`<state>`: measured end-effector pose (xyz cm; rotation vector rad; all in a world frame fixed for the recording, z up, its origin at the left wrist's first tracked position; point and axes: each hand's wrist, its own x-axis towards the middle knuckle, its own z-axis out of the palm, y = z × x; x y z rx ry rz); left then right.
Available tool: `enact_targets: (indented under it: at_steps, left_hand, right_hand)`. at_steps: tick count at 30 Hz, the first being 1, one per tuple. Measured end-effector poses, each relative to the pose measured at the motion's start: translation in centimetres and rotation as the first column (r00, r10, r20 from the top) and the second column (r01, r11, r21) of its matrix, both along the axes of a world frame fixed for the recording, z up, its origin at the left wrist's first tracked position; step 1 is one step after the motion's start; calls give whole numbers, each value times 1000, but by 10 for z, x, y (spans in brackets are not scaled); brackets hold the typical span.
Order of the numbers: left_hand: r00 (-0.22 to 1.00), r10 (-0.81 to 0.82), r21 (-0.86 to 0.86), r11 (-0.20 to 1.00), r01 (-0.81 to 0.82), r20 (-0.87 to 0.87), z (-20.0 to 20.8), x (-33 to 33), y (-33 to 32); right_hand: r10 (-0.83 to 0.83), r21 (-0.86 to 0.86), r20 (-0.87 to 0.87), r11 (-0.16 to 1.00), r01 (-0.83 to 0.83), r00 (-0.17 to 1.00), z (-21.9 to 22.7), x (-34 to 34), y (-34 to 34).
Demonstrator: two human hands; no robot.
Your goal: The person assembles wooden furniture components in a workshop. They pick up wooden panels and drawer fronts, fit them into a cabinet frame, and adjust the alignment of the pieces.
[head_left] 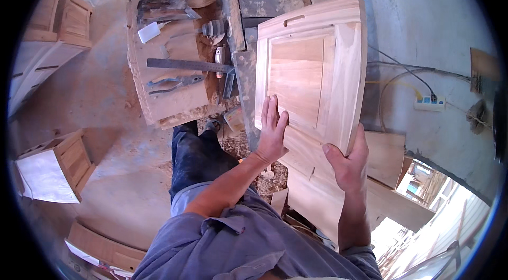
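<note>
A pale wooden cabinet door with a recessed panel and a slot near its far edge is tilted in front of me. My right hand grips its near right corner, thumb on the face and fingers around the side edge. My left hand rests on the near left part of the door's frame, fingers stretched out flat on the wood and holding nothing. Beneath the door's near end, another pale wooden board shows partly.
Left of the door, a workbench carries a try square, pliers, a utility knife and a white bottle. Wooden cabinets stand at left. A power strip with cables lies at right. Shavings cover the floor near my feet.
</note>
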<state>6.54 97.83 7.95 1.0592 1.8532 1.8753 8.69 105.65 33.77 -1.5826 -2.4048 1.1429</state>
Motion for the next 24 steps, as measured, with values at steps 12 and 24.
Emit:
enact_targets:
  at_steps: [12,24]
  left_hand:
    - [1000,28,-2,1000,-28,13,0,-36,33]
    - [996,88,8,996,-88,-7,-4,-96,96]
  right_hand:
    - [45,51,-14,998,-44,999,-3,-37,34]
    - [99,92,-22,991,-96,995,-4,-109,92]
